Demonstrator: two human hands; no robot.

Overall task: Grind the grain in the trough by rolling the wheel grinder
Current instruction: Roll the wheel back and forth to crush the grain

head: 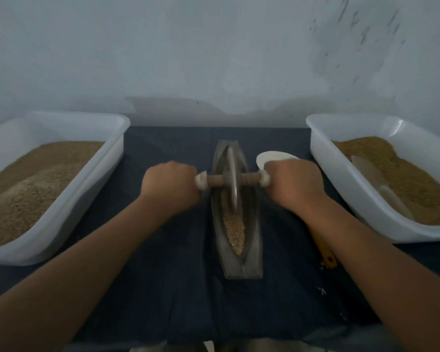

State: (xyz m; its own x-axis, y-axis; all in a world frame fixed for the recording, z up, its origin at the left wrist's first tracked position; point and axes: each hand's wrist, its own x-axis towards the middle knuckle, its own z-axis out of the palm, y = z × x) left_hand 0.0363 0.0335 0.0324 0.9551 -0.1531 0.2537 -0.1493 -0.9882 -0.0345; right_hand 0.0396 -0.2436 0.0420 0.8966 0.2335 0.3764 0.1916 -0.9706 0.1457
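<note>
The left hand (169,185) is clenched round one cloth-wrapped end of the axle and the right hand (291,182) round the other, so both grasp the wheel grinder (231,179). Its disc stands on edge in the trough (252,240), a little beyond the trough's middle. The grain (235,229) lies heaped in the trough's near half. Uneven pressure from the two fists would likely tilt the disc, so it climbs a trough wall or jumps out. A hard pull toward the near tip could throw grain over the rim onto the dark cloth (163,288) beneath. The trough may also slide on that cloth. A white dish (272,157) just right of the trough could be knocked by the right fist.
</note>
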